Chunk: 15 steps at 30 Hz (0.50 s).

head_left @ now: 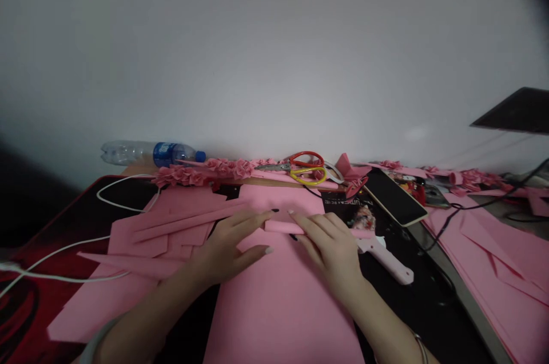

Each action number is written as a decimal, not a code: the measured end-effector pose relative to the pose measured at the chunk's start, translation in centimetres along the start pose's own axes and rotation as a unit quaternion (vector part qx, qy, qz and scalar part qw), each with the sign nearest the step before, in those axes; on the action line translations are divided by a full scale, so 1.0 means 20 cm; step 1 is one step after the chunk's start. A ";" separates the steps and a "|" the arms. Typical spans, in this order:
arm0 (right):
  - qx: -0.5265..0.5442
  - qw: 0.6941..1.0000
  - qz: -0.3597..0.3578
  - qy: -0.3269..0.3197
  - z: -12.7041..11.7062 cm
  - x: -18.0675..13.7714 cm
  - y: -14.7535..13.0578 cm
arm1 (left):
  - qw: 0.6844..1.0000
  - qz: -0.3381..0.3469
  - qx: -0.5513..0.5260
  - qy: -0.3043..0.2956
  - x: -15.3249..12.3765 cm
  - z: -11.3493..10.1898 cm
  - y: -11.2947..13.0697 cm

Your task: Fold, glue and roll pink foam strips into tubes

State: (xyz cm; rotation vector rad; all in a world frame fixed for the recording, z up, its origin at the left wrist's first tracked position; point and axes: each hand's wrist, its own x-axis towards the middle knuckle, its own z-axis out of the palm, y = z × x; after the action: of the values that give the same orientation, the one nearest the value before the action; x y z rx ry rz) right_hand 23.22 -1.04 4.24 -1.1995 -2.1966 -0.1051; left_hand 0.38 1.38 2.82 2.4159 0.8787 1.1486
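A long pink paper sheet [283, 301] lies in front of me, and a thin pink paper roll [278, 227] runs across its upper part. My right hand [332, 246] lies over the roll with its fingers bent around it; the roll's right end sticks out past the hand. My left hand [234, 246] is beside the roll's left end, thumb and fingers apart, with nothing visible between them. Its index fingertip comes close to the roll; whether it touches, I cannot tell. A pale pink glue gun [388, 261] lies just right of my right hand.
Cut pink paper pieces [141, 255] and a white cable [68, 278] lie at left. Behind are a plastic bottle [132, 153], paper flowers [231, 168] and scissors [309, 168]. A phone [394, 197], black cables [446, 221] and more pink sheets [493, 278] are at right.
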 end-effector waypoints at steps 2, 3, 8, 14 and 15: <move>0.006 1.000 -0.010 -0.013 0.01 0.00 -0.01 | 0.998 -0.051 -0.030 0.026 0.00 0.03 0.02; 0.008 1.000 -0.018 -0.015 0.02 0.00 -0.02 | 0.995 -0.080 -0.051 0.032 0.01 0.04 0.03; 0.001 1.000 -0.002 -0.015 0.01 0.00 0.00 | 0.969 -0.160 -0.185 0.030 0.02 0.06 0.04; 0.001 0.999 0.034 0.013 0.02 -0.03 0.04 | 0.924 -0.216 -0.301 0.090 0.03 0.09 0.02; 0.000 0.999 0.025 0.021 0.03 -0.03 0.03 | 0.919 -0.223 -0.312 0.090 0.03 0.10 0.03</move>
State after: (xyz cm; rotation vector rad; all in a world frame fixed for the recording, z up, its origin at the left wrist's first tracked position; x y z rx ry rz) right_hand 23.65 -0.99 3.36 -1.2407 -2.1277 -0.1080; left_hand 2.47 1.36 2.30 1.5224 0.8829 1.2364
